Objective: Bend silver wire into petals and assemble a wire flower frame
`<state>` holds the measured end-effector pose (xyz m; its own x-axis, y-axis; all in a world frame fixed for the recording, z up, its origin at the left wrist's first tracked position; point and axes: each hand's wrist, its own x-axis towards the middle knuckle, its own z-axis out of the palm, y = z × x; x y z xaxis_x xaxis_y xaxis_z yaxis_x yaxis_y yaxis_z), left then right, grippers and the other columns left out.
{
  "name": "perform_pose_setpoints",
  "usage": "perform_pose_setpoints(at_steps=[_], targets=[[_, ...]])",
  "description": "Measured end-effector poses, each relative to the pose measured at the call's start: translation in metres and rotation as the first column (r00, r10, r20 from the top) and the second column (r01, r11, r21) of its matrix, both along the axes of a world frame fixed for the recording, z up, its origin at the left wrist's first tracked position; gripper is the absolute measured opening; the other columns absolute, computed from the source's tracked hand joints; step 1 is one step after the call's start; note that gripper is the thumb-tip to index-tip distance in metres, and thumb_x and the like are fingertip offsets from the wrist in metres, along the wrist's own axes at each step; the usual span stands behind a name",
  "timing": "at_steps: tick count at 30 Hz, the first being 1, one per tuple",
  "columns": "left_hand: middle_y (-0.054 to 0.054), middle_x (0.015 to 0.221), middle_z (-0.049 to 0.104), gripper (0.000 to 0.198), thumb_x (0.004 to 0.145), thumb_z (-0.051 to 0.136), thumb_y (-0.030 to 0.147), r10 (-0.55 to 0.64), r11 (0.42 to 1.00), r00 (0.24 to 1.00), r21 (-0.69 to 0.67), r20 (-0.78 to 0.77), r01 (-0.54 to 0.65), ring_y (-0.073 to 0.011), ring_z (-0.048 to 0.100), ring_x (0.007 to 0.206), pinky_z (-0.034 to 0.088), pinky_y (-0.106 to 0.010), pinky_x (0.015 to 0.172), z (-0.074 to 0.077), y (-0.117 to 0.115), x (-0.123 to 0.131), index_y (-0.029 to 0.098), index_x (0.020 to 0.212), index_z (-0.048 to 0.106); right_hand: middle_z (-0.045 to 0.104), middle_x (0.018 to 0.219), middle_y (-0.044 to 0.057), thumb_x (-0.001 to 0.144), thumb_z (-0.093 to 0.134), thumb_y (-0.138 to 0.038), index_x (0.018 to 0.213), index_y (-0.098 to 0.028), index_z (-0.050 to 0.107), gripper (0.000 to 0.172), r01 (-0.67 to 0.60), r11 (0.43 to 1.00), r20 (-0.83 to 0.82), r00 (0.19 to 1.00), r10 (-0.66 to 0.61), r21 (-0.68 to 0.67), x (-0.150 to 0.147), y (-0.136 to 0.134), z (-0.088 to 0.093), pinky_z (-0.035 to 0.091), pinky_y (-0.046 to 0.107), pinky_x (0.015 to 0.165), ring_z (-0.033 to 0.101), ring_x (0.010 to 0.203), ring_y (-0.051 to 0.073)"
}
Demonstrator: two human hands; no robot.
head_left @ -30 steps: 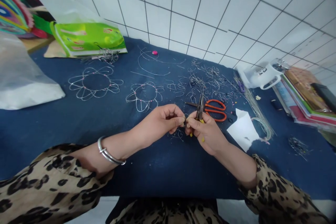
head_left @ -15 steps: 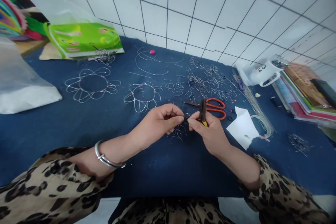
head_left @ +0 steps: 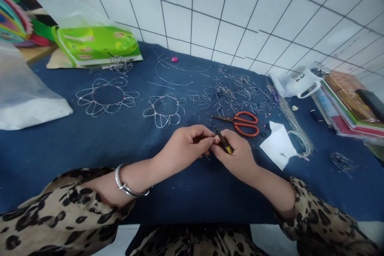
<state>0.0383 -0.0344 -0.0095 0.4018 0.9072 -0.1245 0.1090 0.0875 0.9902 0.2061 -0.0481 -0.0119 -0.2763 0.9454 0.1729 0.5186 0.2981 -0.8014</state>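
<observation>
My left hand (head_left: pixel 187 148) and my right hand (head_left: pixel 235 156) meet fingertip to fingertip just above the blue cloth (head_left: pixel 90 140). The left hand's fingers are pinched on a small piece of thin wire that is mostly hidden. Small pliers (head_left: pixel 223 142) with a yellow-tipped handle are gripped in my right hand, their dark jaws angled up and left towards the left fingertips. Both sleeves carry a leopard print, and a silver bangle (head_left: pixel 129 186) circles my left wrist.
Orange-handled scissors (head_left: pixel 243 122) lie just beyond my right hand. Two wire flower shapes (head_left: pixel 105 96) (head_left: pixel 164 110) lie to the left, loose wire scraps (head_left: pixel 234 88) behind. A white paper (head_left: pixel 277 144), a white mug (head_left: pixel 300 84), stacked books (head_left: pixel 348 104), a green packet (head_left: pixel 96 44) and a plastic bag (head_left: pixel 24 92) ring the area.
The pliers have tipped from nearly upright to slanting left. Both hands have closed together and dropped slightly towards me; the wire between them is now covered by fingers.
</observation>
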Motion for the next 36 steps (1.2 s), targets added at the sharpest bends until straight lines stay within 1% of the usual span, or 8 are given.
perform_pose_setpoints(at_steps=[4, 10, 13, 18, 22, 29, 33, 36], targets=[[0.000, 0.066, 0.061, 0.015, 0.083, 0.055, 0.027, -0.002, 1.000, 0.999, 0.028, -0.052, 0.003, -0.0087, 0.056, 0.057, 0.048, -0.020, 0.056, 0.004, 0.001, -0.002, 0.014, 0.083, 0.063, 0.052, 0.070, -0.001, 0.080, 0.061, -0.026, 0.075, -0.021, 0.055, 0.008, -0.001, 0.996, -0.028, 1.000, -0.002, -0.092, 0.002, 0.001, 0.003, 0.037, 0.027, 0.064, 0.048, 0.065, 0.013], [-0.002, 0.070, 0.063, 0.018, 0.084, 0.057, 0.031, 0.063, 0.990, 0.988, -0.130, 0.144, -0.044, -0.0081, 0.055, 0.055, 0.048, -0.020, 0.053, 0.005, 0.007, -0.006, 0.013, 0.084, 0.060, 0.050, 0.065, -0.003, 0.083, 0.059, -0.033, 0.079, -0.022, 0.059, 0.011, 0.063, 0.984, -0.199, 0.975, -0.096, -0.167, 0.010, 0.004, 0.009, 0.033, 0.026, 0.055, 0.042, 0.056, 0.011], [-0.002, 0.071, 0.063, 0.018, 0.083, 0.058, 0.032, 0.072, 0.986, 0.983, -0.159, 0.171, -0.044, -0.0083, 0.056, 0.056, 0.048, -0.020, 0.053, 0.003, 0.007, -0.005, 0.013, 0.084, 0.060, 0.053, 0.069, -0.001, 0.084, 0.057, -0.035, 0.082, -0.022, 0.061, 0.013, 0.029, 0.977, -0.213, 0.974, -0.075, -0.211, 0.012, 0.006, 0.007, 0.034, 0.026, 0.056, 0.044, 0.060, 0.012], [0.001, 0.059, 0.060, 0.016, 0.083, 0.059, 0.030, 0.085, 0.980, 0.984, -0.189, 0.158, -0.054, -0.0085, 0.056, 0.052, 0.048, -0.019, 0.051, 0.003, 0.006, -0.004, 0.014, 0.082, 0.057, 0.050, 0.066, -0.002, 0.083, 0.059, -0.035, 0.083, -0.022, 0.060, 0.013, -0.029, 0.964, -0.206, 0.978, -0.027, -0.265, 0.010, 0.006, 0.004, 0.034, 0.025, 0.055, 0.042, 0.057, 0.011], [0.002, 0.057, 0.060, 0.015, 0.084, 0.058, 0.029, 0.037, 0.980, 0.988, -0.196, 0.152, -0.006, -0.0085, 0.056, 0.051, 0.049, -0.019, 0.051, 0.003, 0.007, -0.005, 0.014, 0.083, 0.056, 0.048, 0.064, -0.004, 0.083, 0.058, -0.030, 0.080, -0.021, 0.057, 0.010, -0.042, 0.957, -0.160, 0.987, -0.006, -0.288, 0.010, 0.005, 0.004, 0.033, 0.024, 0.054, 0.040, 0.055, 0.009], [0.002, 0.064, 0.058, 0.017, 0.084, 0.057, 0.031, -0.079, 0.996, 0.997, -0.048, -0.007, 0.078, -0.0074, 0.055, 0.055, 0.045, -0.017, 0.052, 0.003, 0.010, -0.011, 0.015, 0.084, 0.062, 0.050, 0.065, -0.004, 0.083, 0.056, -0.027, 0.076, -0.021, 0.055, 0.009, -0.084, 0.962, -0.089, 0.994, 0.063, -0.260, 0.009, 0.005, 0.006, 0.034, 0.024, 0.057, 0.042, 0.057, 0.009], [0.003, 0.063, 0.053, 0.017, 0.085, 0.055, 0.027, -0.040, 0.994, 0.996, 0.095, -0.083, 0.048, -0.0056, 0.051, 0.053, 0.042, -0.017, 0.051, 0.005, 0.008, -0.012, 0.014, 0.075, 0.060, 0.049, 0.065, -0.004, 0.083, 0.055, -0.025, 0.075, -0.020, 0.054, 0.010, -0.114, 0.961, -0.059, 0.993, 0.103, -0.252, 0.007, 0.005, 0.010, 0.034, 0.024, 0.057, 0.042, 0.057, 0.009], [0.003, 0.063, 0.051, 0.016, 0.086, 0.054, 0.025, 0.003, 0.991, 0.997, 0.134, -0.072, 0.007, -0.0054, 0.049, 0.052, 0.041, -0.016, 0.050, 0.004, 0.005, -0.010, 0.015, 0.074, 0.057, 0.048, 0.065, -0.004, 0.084, 0.054, -0.026, 0.076, -0.019, 0.053, 0.010, -0.131, 0.960, -0.051, 0.991, 0.122, -0.249, 0.006, 0.005, 0.012, 0.034, 0.023, 0.057, 0.041, 0.057, 0.009]])
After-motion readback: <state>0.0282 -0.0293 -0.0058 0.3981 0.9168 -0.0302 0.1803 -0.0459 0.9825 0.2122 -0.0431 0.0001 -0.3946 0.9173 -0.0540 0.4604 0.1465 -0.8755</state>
